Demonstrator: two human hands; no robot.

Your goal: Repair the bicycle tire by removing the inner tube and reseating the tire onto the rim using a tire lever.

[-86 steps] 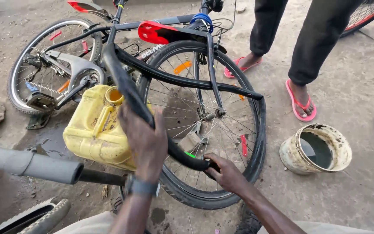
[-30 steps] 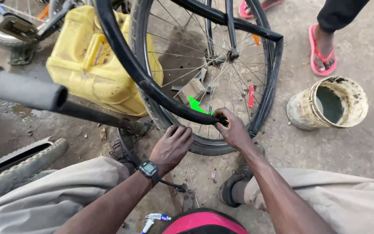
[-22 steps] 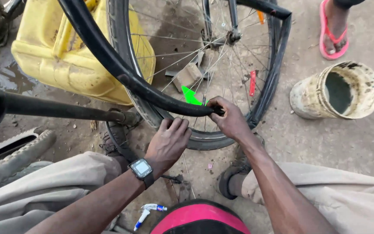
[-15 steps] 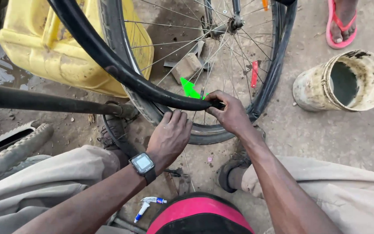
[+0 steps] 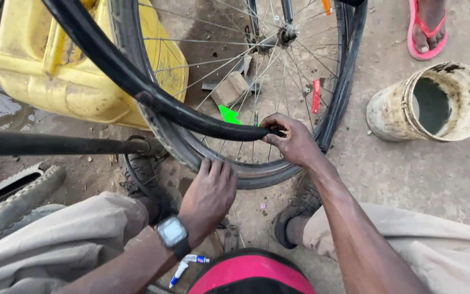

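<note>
The right hand (image 5: 292, 142) pinches the end of the black inner tube (image 5: 137, 87) just inside the bicycle wheel (image 5: 257, 171), so feeding the tube at the rim seems the step in hand. The left hand (image 5: 209, 193) lies flat and open on the tyre. The yellow jerrycan (image 5: 55, 81) stands behind; a dirty pale bucket (image 5: 431, 103) sits to the right.

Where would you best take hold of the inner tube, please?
Grip the inner tube on its free span above the rim, coming from the left: there it arcs clear of the wheel, while the right hand already pinches its lower end.
</note>
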